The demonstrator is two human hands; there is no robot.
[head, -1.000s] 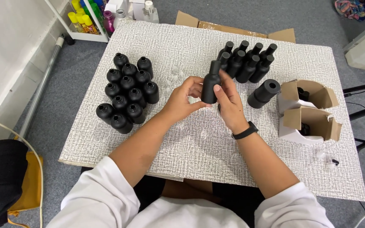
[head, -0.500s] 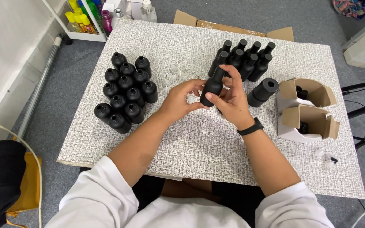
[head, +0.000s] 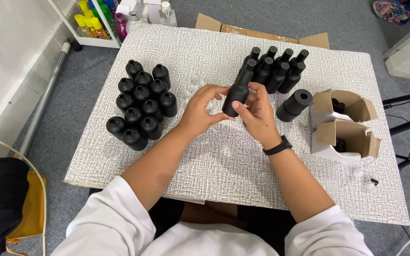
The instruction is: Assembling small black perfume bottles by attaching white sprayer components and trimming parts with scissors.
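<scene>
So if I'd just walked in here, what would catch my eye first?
Probably the two hands at the middle of the table: the left hand and the right hand hold one matte black bottle between them. Next, the cluster of open black bottles standing at the left of the table, and the row of capped bottles behind the hands, with two open cardboard boxes at the right.

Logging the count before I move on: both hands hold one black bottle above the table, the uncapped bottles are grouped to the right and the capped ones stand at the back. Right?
Not quite. The head view shows the uncapped bottles grouped to the left, not the right. Otherwise correct: the left hand and right hand hold one black bottle, and the capped bottles stand at the back.
</scene>
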